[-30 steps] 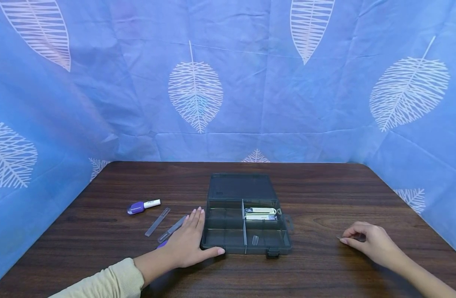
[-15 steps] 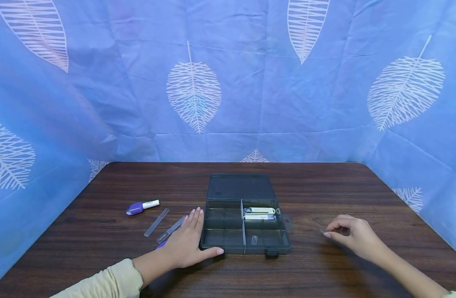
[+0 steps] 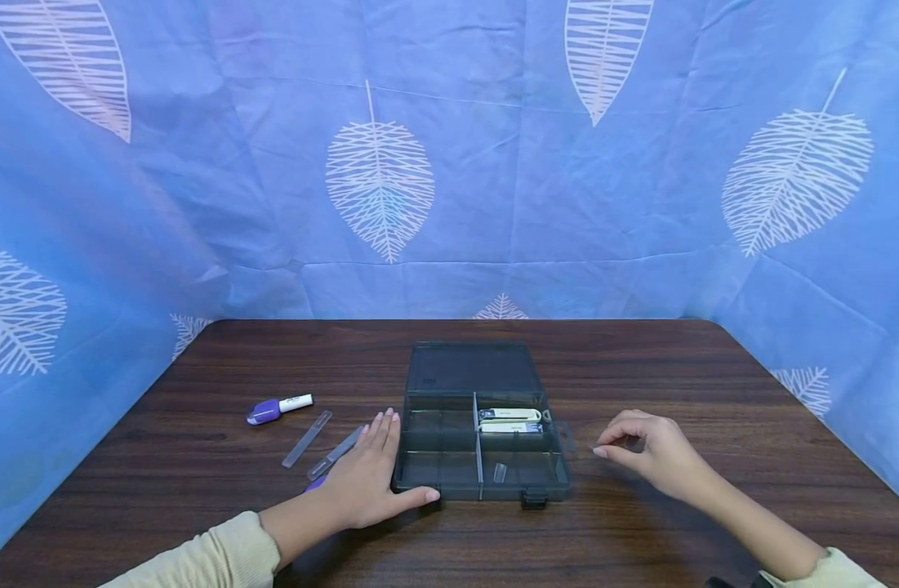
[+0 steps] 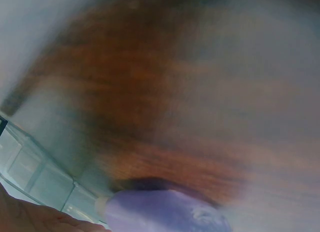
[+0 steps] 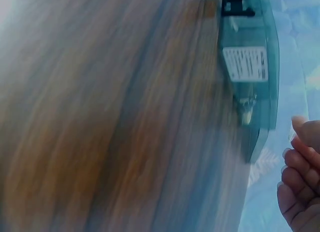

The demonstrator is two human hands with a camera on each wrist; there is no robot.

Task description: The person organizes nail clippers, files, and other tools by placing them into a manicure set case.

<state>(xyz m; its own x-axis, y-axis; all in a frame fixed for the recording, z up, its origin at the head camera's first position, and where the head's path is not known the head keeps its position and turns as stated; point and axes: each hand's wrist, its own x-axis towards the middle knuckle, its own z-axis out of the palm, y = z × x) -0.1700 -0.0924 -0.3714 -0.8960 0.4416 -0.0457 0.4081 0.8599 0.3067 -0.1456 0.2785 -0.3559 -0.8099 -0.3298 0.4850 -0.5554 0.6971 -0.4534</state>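
My left hand [image 3: 364,478] lies with straight fingers along the left side of an open, smoky plastic organizer box [image 3: 442,469], its thumb at the front edge. To the right of the box, my right hand [image 3: 658,449] pinches a small clear nail tip [image 5: 292,135] between thumb and index finger, mostly hidden by them. Another clear nail tip [image 3: 500,473] lies in the front right compartment. Two pale nail clippers [image 3: 509,415] fill the compartment behind it. Under my left wrist, a purple bottle [image 4: 165,212] is largely hidden in the head view.
On the dark wood table [image 3: 625,367], a purple nail polish bottle [image 3: 269,411] with a white cap lies at the left. Between it and my left hand lie two clear nail files [image 3: 307,439]. The box's lid [image 3: 471,367] is folded back, and blue leaf-print cloth [image 3: 464,163] surrounds the table.
My right hand has moved left, toward the box, with the nail tip in its pinch. My left hand has stayed in place on the box's side.
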